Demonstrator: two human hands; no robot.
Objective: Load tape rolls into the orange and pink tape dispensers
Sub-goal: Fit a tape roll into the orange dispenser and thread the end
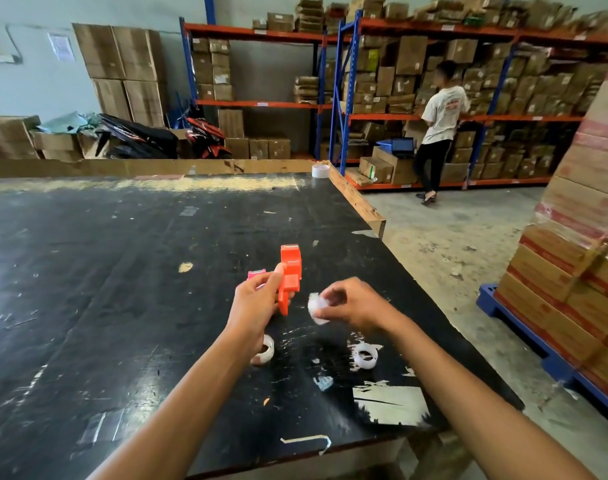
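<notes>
My left hand point(255, 301) grips the orange tape dispenser point(290, 275) and holds it upright above the black table point(122, 289). The pink dispenser point(256, 274) peeks out just behind my left fingers, mostly hidden. A clear tape roll point(317, 306) is pinched in my right hand point(351, 303), a little to the right of the orange dispenser. Two more rolls lie on the table nearer me: one with a brown core point(265, 349) under my left wrist, and a clear one point(364, 356) below my right wrist.
A larger tape roll point(319, 170) sits at the table's far right corner by the wooden edge rail point(358, 199). Tape scraps point(389, 400) stick to the near right of the table. A person point(437, 129) stands at the shelving. Stacked boxes on a blue pallet point(572, 289) stand to the right.
</notes>
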